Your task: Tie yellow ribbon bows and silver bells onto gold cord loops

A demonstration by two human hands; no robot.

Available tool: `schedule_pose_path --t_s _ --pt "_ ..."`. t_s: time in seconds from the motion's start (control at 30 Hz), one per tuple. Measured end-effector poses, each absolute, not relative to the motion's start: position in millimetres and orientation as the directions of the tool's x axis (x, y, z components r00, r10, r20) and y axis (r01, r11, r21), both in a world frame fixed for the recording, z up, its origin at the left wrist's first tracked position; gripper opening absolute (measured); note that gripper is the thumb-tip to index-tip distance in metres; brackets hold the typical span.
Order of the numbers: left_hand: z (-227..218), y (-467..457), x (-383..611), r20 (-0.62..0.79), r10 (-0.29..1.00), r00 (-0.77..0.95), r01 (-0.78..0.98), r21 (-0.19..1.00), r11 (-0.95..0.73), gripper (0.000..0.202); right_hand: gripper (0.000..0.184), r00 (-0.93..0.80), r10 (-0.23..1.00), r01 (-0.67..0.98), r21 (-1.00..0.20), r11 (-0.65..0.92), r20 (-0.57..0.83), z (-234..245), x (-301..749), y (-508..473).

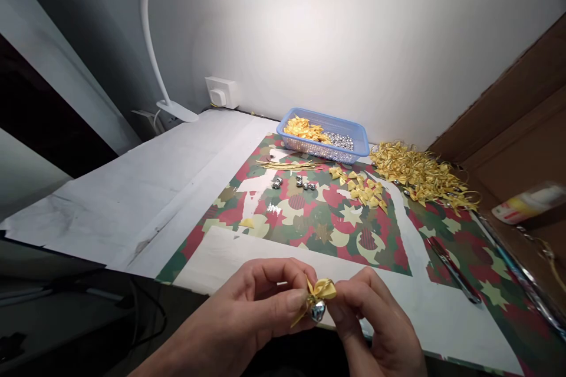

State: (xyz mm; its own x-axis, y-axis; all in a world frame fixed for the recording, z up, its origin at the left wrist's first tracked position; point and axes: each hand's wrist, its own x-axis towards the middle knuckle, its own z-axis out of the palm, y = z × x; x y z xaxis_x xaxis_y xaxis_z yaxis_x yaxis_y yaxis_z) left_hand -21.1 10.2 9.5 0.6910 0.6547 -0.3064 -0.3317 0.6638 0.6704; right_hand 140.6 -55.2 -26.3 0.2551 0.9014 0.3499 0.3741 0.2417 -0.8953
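Note:
Near the table's front edge, my left hand [260, 303] pinches a small gold ribbon bow [325, 288] from the left between thumb and fingers. A shiny silver jingle bell [318, 310] hangs just under the bow, with a thin gold strand sticking out below my left thumb. From the other side, my right hand [375, 318] is closed, thumb and forefinger pinching the bow's right edge. The fingers hide part of the bow's back and how the bell is fastened.
Beyond my hands lie loose silver bells [306, 185], gold strands [289, 165] and gold bows [365, 188]. A blue basket [360, 147] holds bows and bells. To the right are a heap of bows [420, 174], tweezers [455, 271] and a bottle [528, 203]. A lamp [148, 29] stands left.

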Motion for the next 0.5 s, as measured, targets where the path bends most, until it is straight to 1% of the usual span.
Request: schedule_pose_path --t_s 0.13,0.3,0.5 --pt "10.1 9.0 -22.0 -0.321 0.649 0.690 -0.338 0.650 0.681 0.010 0.016 0.248 0.898 0.374 -0.891 0.257 0.363 -28.4 141.9 -54.9" --pt "9.8 9.0 -21.4 -0.308 0.639 0.705 -0.344 0.639 0.688 0.009 0.018 0.272 0.890 0.363 -0.896 0.257 0.366 -33.4 141.7 -54.6" --pt "11.3 10.3 -22.0 -0.332 0.631 0.701 -0.315 0.650 0.691 0.009 0.017 0.258 0.885 0.373 -0.885 0.279 0.387 -35.7 143.4 -54.1"
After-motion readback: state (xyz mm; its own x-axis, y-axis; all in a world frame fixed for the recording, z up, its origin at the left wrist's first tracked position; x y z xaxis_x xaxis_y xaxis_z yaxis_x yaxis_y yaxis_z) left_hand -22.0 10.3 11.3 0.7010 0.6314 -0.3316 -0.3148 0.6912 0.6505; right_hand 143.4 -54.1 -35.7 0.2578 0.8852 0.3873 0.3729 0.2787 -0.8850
